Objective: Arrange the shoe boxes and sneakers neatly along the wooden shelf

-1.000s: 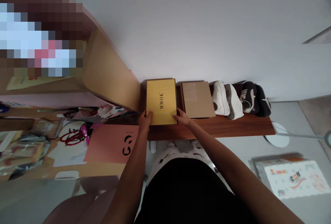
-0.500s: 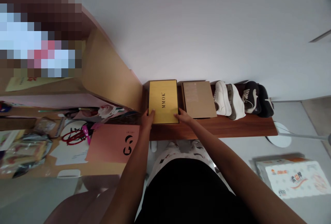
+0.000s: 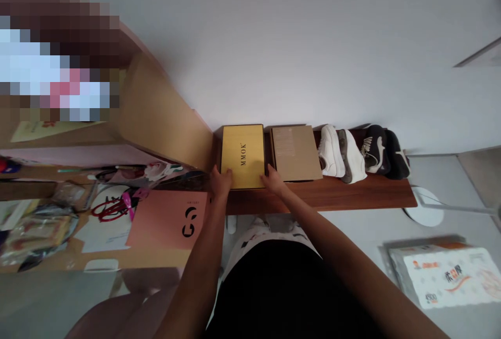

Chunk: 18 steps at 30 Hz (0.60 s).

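A yellow shoebox (image 3: 243, 164) marked "MMOK" sits on a reddish-brown wooden shelf (image 3: 348, 196) against the wall. My left hand (image 3: 221, 181) grips its near left corner, thumb on the lid. On the opposite side, my right hand (image 3: 273, 179) holds the near right corner, fingers along the box's side. Just right of it stands a plain brown cardboard box (image 3: 296, 153). Beyond that are a pair of white sneakers (image 3: 332, 152) and a pair of black shoes (image 3: 374, 150).
To the left is a desk with a pink paper bag (image 3: 166, 219), red cord (image 3: 106, 208) and plastic packets (image 3: 43, 229). A wooden side panel (image 3: 164, 114) rises beside the yellow box. On the floor at right lie a white tissue pack (image 3: 450, 279) and a round white base (image 3: 426, 207).
My view has shifted slightly, so the shelf and its boxes appear a little further left and lower. Both hands stay on the yellow shoebox, which keeps its place on the shelf.
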Each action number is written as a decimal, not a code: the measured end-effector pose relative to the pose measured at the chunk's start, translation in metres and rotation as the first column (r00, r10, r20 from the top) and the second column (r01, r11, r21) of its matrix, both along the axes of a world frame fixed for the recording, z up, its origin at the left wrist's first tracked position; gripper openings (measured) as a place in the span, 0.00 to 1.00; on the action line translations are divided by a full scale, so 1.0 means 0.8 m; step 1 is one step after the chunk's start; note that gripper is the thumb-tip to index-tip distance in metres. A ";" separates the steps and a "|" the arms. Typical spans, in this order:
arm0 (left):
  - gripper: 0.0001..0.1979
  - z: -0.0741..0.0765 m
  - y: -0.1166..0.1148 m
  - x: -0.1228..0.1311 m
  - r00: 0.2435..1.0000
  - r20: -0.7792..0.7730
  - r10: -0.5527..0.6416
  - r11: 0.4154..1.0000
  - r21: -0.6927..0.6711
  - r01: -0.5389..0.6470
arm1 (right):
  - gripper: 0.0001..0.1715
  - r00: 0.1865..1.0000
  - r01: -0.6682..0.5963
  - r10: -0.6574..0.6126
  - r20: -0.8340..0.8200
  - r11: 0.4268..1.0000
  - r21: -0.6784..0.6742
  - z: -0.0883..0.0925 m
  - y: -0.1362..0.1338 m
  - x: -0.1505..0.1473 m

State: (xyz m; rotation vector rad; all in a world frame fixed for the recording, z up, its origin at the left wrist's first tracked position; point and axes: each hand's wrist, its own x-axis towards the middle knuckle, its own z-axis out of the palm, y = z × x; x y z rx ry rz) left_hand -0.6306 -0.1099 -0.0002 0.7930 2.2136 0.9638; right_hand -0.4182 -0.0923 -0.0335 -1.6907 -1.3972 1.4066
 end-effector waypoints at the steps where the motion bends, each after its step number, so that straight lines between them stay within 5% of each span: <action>1: 0.34 0.006 0.001 0.010 0.998 -0.070 0.005 0.999 0.039 -0.003 | 0.38 1.000 0.004 -0.003 -0.028 0.999 0.032 0.004 -0.001 0.008; 5: 0.30 0.022 0.005 0.078 0.992 -0.057 -0.114 0.980 0.160 0.122 | 0.35 0.996 0.071 -0.059 -0.069 0.982 0.174 0.022 -0.001 0.075; 10: 0.27 0.008 0.022 0.179 0.905 0.280 -0.320 0.942 0.198 0.272 | 0.32 0.963 0.204 -0.248 0.108 0.929 0.309 0.040 0.019 0.188; 13: 0.29 -0.011 0.040 0.220 0.866 0.404 -0.295 0.956 0.135 0.262 | 0.31 0.935 0.222 -0.294 0.196 0.920 0.323 0.039 0.035 0.228; 18: 0.27 -0.033 0.064 0.242 0.943 0.283 -0.173 0.985 0.038 0.169 | 0.34 0.937 0.242 -0.285 0.204 0.947 0.211 0.019 0.059 0.244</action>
